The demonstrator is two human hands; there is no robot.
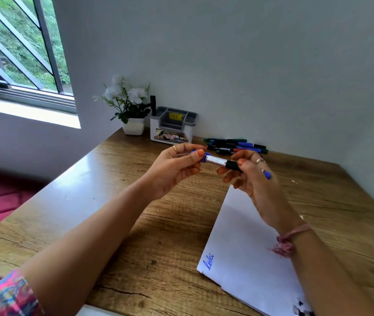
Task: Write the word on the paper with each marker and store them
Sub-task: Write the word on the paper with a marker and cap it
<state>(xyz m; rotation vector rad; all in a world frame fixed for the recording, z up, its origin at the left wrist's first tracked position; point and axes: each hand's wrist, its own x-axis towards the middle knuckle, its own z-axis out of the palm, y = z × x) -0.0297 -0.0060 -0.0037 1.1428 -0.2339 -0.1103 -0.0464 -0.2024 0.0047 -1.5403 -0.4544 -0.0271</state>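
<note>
Two hands meet above the wooden table [117, 201], and I see them sharing one silver-barrelled marker with a blue cap [215, 161]. The left hand [174, 165] pinches the blue cap end between thumb and fingers; the right hand [253, 176] curls round the black end of the barrel. The marker hangs level, off the table. Below the right wrist lies the white paper sheet [243, 236], one blue word near its near-left corner. A loose pile of markers [236, 145] lies by the wall, right of the grey-and-white desk organiser [173, 126].
</note>
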